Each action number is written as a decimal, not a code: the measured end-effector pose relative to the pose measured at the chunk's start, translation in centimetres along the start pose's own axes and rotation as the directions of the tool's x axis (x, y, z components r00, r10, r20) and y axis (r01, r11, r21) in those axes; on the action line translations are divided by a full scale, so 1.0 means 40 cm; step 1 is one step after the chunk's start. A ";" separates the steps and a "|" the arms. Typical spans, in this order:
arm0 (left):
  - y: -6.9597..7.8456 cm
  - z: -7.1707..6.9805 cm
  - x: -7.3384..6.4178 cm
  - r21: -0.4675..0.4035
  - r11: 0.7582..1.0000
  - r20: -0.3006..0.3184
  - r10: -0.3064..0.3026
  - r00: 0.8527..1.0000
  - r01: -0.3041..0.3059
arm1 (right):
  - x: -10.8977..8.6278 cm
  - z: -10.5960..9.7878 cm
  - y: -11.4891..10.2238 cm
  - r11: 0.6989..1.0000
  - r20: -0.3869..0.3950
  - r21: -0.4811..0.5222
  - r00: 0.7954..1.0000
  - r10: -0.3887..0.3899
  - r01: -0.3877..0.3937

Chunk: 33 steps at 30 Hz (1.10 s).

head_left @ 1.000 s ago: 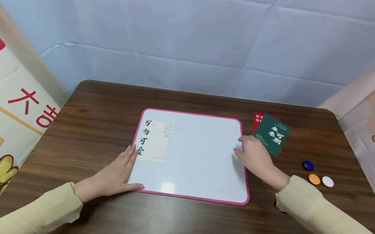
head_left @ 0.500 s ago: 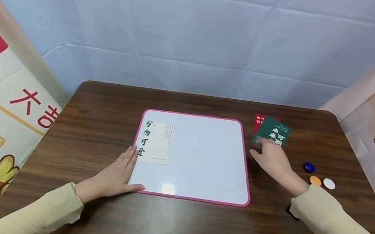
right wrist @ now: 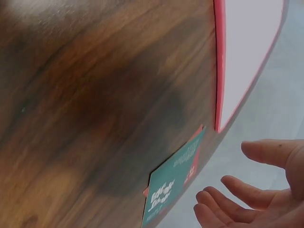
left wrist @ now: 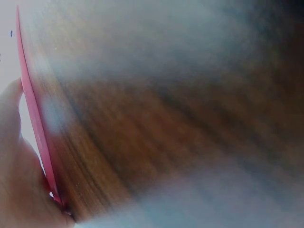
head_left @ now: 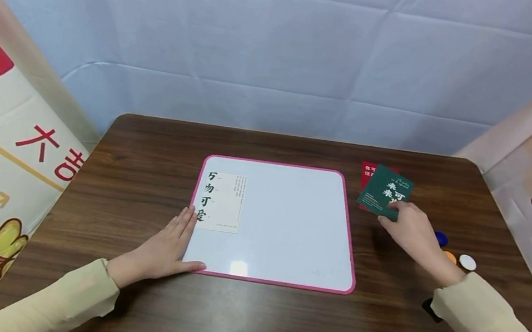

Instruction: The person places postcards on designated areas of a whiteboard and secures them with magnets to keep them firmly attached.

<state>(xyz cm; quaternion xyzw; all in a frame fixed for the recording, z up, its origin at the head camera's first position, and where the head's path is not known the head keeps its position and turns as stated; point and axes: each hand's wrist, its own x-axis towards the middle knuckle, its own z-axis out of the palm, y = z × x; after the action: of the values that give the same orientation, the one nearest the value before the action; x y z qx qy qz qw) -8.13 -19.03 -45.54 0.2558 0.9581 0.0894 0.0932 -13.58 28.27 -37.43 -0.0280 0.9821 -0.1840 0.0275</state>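
Fingers on the right hand (head_left: 412,225) were loosely bent and gripping nothing — right near the green card (head_left: 384,188), which lay partly over a red card (head_left: 368,171). Left hand (head_left: 158,250) had straight fingers against the whiteboard's (head_left: 290,225) left edge, thumb on its near rim. White card (head_left: 227,204) lay on the board — blue disc (head_left: 441,238), orange disc (head_left: 449,258), white disc (head_left: 468,263) on the bench (head_left: 265,323).

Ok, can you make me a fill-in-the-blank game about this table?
1. The whiteboard has a ____ frame.
2. The red card peeks out from under a ____ card.
3. The white disc lies closest to the ____ disc.
4. The whiteboard is touched by the person's ____ hand.

Missing words: pink, green, orange, left.
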 end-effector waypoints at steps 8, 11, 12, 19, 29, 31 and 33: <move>-0.002 0.004 -0.001 0.008 1.000 0.009 -0.005 1.000 0.005 | -0.008 -0.023 0.040 1.000 0.000 -0.016 1.000 0.009 -0.009; -0.001 0.003 -0.001 0.010 1.000 0.003 -0.002 1.000 0.002 | -0.014 -0.031 0.055 0.999 0.013 -0.017 0.999 0.034 -0.034; -0.001 0.003 -0.001 0.009 1.000 0.000 0.000 1.000 0.000 | -0.016 -0.035 0.061 0.999 0.020 -0.018 0.999 0.043 -0.043; 0.001 -0.001 -0.001 0.003 1.000 -0.019 0.009 1.000 -0.009 | -0.028 -0.055 0.096 0.995 0.085 -0.029 0.992 0.097 -0.095; -0.002 0.003 0.001 0.014 1.000 0.009 -0.009 1.000 0.009 | -0.027 -0.057 0.141 0.989 0.089 -0.047 0.986 0.143 -0.139; -0.003 0.003 0.001 0.013 1.000 0.006 -0.006 1.000 0.006 | -0.030 -0.058 0.147 0.988 0.101 -0.039 0.984 0.150 -0.146; -0.003 0.002 0.002 0.013 1.000 0.004 -0.006 1.000 0.006 | -0.032 -0.057 0.153 0.987 0.115 -0.029 0.981 0.158 -0.156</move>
<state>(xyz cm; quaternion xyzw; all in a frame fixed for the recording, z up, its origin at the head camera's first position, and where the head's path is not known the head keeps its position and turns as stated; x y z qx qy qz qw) -8.22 -19.08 -45.67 0.2538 0.9592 0.0823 0.0939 -12.71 34.87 -37.45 0.0384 0.9798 -0.1694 0.0991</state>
